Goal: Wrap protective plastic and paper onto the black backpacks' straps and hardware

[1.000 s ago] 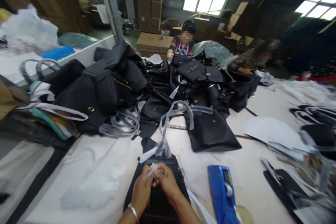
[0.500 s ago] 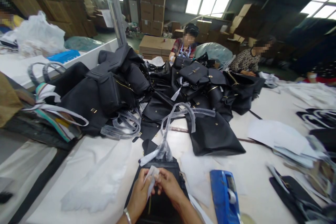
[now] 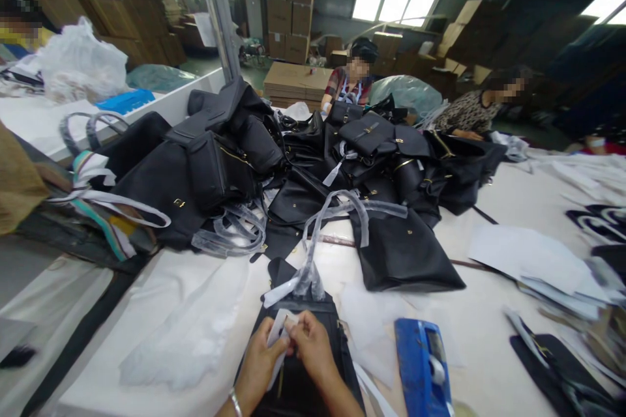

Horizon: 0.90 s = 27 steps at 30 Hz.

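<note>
A black bag (image 3: 299,396) lies on the table right in front of me. Its plastic-wrapped handles (image 3: 308,280) stretch away from me. Over the bag, my left hand (image 3: 261,353) is closed around a narrow white strip (image 3: 278,326) of paper or thin wrapping. My right hand (image 3: 312,344) pinches at the strip's edge with bent fingers, touching the left thumb. Whether a small part sits between the fingertips I cannot make out.
A blue tape dispenser (image 3: 423,365) stands right of the bag. Another black bag (image 3: 408,257) and a large heap of black bags (image 3: 220,166) lie beyond. White sheets (image 3: 533,254) are at the right, thin wrapping (image 3: 186,326) at the left. Two people (image 3: 349,78) work across the table.
My hands stay over the bag; the right fingers have shifted slightly on the white strip, and more of the strip shows below the left thumb. The camera view has turned slightly.
</note>
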Motion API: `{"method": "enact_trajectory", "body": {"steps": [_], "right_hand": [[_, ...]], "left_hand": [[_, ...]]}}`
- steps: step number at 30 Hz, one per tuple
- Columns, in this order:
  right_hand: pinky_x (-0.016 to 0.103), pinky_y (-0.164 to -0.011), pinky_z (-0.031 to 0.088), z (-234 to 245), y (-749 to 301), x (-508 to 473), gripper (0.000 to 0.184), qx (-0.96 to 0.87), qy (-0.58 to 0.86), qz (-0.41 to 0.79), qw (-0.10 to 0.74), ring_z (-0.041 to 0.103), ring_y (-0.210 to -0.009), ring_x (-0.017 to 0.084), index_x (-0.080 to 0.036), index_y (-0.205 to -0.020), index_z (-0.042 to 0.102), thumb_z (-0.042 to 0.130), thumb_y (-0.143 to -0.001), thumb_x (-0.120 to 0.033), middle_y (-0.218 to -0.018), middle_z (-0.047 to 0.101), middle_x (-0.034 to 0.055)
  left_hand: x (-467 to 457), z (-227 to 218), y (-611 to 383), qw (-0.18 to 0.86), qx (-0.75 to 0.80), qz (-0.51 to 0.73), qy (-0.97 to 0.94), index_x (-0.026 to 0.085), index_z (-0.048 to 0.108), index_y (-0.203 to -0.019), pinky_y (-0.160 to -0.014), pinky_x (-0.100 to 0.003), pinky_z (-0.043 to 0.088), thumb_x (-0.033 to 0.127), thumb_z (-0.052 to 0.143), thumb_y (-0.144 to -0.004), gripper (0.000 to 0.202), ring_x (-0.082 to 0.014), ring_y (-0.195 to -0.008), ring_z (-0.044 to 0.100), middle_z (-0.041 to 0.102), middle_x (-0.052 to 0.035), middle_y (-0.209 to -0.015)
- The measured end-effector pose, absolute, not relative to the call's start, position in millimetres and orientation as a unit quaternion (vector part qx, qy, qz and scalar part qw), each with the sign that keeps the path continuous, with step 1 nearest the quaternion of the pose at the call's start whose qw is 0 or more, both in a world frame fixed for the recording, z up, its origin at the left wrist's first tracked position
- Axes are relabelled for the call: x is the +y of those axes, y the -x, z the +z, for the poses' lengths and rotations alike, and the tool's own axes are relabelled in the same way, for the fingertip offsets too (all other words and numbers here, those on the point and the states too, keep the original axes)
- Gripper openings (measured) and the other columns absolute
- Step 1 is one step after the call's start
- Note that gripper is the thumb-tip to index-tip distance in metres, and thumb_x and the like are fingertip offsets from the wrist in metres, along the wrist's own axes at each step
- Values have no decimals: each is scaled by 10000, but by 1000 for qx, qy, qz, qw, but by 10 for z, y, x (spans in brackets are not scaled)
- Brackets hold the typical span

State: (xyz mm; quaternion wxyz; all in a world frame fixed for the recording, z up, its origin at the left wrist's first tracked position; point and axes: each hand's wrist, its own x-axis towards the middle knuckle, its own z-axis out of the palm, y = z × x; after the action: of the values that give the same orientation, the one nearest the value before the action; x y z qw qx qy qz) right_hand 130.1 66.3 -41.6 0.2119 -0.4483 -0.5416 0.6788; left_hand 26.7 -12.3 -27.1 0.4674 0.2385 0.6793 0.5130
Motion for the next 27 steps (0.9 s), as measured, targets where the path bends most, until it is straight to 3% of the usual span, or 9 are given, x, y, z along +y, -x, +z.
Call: {"method": "enact_trajectory", "body": {"steps": [6,12,19,23,27], "right_hand": [[181,-429,363,-323,-1431,794,439,-481,337,795,150,555,-512,104,-160,-1033,576,673,-741,-472,-650,599,-27],[172,-384,280,-349,-1415,774,364,-493,388,758,179,428,-406,60,-156,-765,581,641,-750,-515,-550,570,-41],[174,-338,223,-500,-1300,701,412,-443,458,736,228,312,-320,40,-196,-625,463,681,-694,-537,-417,416,-106],[177,-330,266,-481,-1275,671,473,-390,475,757,222,302,-303,40,-213,-600,408,665,-655,-607,-396,381,-115],[163,-330,204,-463,-1276,648,516,-356,486,774,196,359,-290,48,-206,-597,411,655,-626,-660,-368,387,-104]], "left_hand": [[-101,-194,-230,545,617,531,-204,173,585,-946,-588,-256,471,376,662,-747,295,-169,-644,624,676,-12,-798],[-110,-188,-249,536,609,534,-238,172,581,-974,-668,-277,503,342,632,-778,265,-197,-750,641,669,-20,-838],[-95,-163,-399,406,704,520,-265,202,577,-988,-845,-302,467,388,541,-849,234,-221,-945,621,678,-63,-1020],[-88,-135,-455,382,721,494,-299,223,563,-942,-712,-263,469,393,478,-890,197,-199,-792,637,688,-40,-891],[-102,-163,-443,359,728,454,-367,235,556,-849,-630,-239,439,355,417,-923,198,-173,-665,602,635,-8,-733]]}}
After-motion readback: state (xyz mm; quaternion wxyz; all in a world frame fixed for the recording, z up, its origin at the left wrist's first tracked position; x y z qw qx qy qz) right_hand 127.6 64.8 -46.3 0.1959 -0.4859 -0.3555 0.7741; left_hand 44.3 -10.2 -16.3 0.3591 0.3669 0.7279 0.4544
